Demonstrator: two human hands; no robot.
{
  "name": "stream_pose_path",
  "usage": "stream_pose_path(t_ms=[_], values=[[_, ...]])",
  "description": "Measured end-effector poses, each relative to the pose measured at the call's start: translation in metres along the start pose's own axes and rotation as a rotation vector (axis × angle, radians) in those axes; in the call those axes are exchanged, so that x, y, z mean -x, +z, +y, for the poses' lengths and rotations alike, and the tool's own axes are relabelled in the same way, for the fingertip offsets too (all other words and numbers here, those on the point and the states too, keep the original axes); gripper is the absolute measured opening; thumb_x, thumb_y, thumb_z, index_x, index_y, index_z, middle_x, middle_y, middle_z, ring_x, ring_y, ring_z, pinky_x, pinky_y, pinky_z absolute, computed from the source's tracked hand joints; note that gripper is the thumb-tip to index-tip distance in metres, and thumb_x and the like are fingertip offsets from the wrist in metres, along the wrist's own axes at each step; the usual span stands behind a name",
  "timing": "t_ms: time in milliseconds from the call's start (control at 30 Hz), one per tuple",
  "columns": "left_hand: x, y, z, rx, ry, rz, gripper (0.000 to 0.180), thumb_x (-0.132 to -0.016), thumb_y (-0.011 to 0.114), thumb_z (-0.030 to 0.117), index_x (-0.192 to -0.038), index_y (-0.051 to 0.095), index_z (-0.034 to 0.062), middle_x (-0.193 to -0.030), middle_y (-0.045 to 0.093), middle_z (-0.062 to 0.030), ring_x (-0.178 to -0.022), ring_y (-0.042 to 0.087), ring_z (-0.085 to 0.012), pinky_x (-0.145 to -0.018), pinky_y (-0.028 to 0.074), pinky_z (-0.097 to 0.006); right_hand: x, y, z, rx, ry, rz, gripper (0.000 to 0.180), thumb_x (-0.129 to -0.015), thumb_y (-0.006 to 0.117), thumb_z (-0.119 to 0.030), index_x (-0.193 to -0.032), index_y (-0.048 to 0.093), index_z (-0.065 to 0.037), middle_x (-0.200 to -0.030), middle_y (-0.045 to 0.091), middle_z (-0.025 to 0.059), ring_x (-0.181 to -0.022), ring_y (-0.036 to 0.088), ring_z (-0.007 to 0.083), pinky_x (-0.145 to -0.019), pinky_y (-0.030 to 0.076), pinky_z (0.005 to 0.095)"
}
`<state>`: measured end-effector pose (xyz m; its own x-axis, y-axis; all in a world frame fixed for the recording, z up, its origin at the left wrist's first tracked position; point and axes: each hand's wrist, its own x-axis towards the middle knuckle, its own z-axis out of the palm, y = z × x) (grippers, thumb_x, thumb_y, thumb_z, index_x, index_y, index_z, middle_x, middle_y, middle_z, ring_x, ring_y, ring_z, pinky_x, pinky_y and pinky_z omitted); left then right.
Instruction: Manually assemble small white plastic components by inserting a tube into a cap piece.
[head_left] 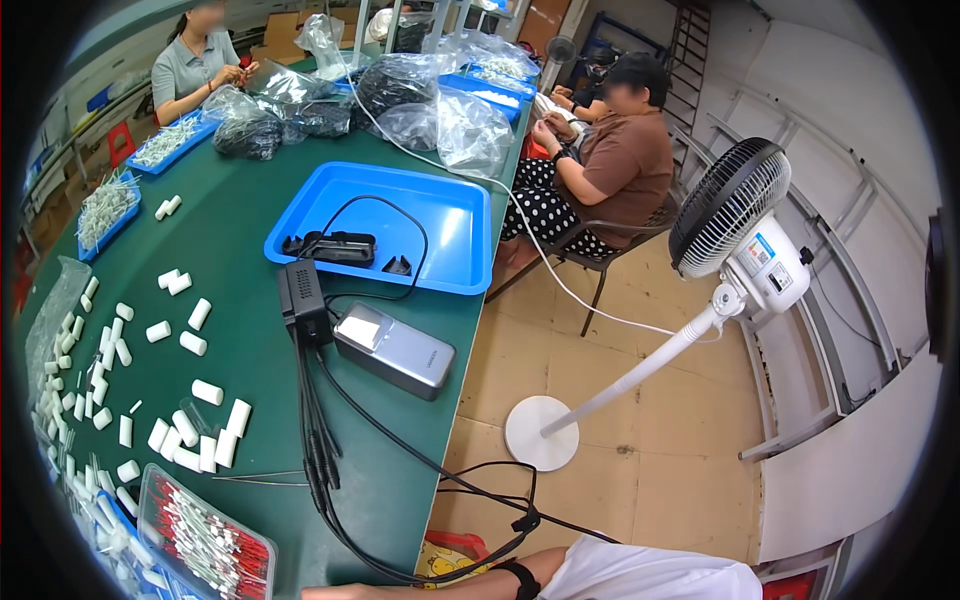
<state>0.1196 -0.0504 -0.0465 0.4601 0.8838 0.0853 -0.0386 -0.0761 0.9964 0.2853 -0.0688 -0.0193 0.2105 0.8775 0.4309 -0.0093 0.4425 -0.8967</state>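
From where I stand, the writing is mostly on the fan (735,210): its white motor housing carries a blue-and-white label (762,248) with a square code. The grey power bank (395,350) has a small printed mark on its side.

The wearer's bare right arm (545,566), with a black band (522,578) round it, comes in low from a white sleeve (650,575). Its hand runs out of sight at the bottom edge, and the left one doesn't show either, so I can't tell whether either grip is wide, narrow or full.

Nearest that arm is the clear box (146,500), packed with red-and-white pieces (205,530). It sits on the green table (240,330), just left of where the arm slips from view. Black cables (312,450) trail past on the box's right, up to a black adapter (303,300) by the blue tray (455,230). White tubes (207,392) lie scattered beyond the box.
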Motion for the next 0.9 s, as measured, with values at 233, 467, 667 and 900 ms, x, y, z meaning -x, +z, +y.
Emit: stream_pose_path(t_ms=[233, 467, 667, 900], values=[[0.004, 0.000, -0.001, 0.014, -0.021, 0.043, 0.030, -0.096, 0.049, 0.021, -0.110, 0.028, 0.0036, -0.109, 0.048, -0.0241, -0.096, 0.052, -0.0264, -0.085, 0.044, -0.037, 0.004, 0.000, 0.001, 0.004, 0.004, -0.006, 0.018, -0.078, 0.072, -0.014, -0.085, 0.064, 0.001, -0.078, 0.051, 0.0094, -0.065, 0.053, 0.0200, -0.057, 0.043, 0.0291], [0.005, -0.005, -0.011, -0.054, 0.026, 0.035, 0.030, -0.096, 0.047, 0.022, -0.111, 0.029, 0.0036, -0.110, 0.048, -0.0243, -0.095, 0.052, -0.0256, -0.084, 0.044, -0.036, 0.004, 0.001, 0.008, 0.003, -0.042, -0.002, 0.020, -0.077, 0.074, -0.014, -0.086, 0.063, 0.001, -0.080, 0.052, 0.0095, -0.065, 0.053, 0.0201, -0.056, 0.043, 0.0291], [0.003, 0.002, 0.004, -0.145, -0.016, 0.059, 0.032, -0.096, 0.047, 0.023, -0.112, 0.031, -0.0008, -0.108, 0.048, -0.0231, -0.093, 0.052, -0.0249, -0.079, 0.044, -0.035, 0.005, 0.002, 0.012, 0.006, -0.057, -0.004, 0.023, -0.077, 0.074, -0.015, -0.086, 0.062, 0.002, -0.080, 0.051, 0.0097, -0.065, 0.054, 0.0196, -0.056, 0.043, 0.0290], [0.006, 0.000, 0.006, -0.187, -0.012, 0.057, 0.034, -0.095, 0.047, 0.024, -0.112, 0.033, -0.0027, -0.106, 0.047, -0.0227, -0.092, 0.052, -0.0251, -0.080, 0.044, -0.035, 0.005, 0.002, 0.011, -0.010, -0.053, -0.032, 0.024, -0.077, 0.075, -0.015, -0.088, 0.062, 0.002, -0.081, 0.052, 0.0095, -0.065, 0.053, 0.0188, -0.056, 0.043, 0.0290]])
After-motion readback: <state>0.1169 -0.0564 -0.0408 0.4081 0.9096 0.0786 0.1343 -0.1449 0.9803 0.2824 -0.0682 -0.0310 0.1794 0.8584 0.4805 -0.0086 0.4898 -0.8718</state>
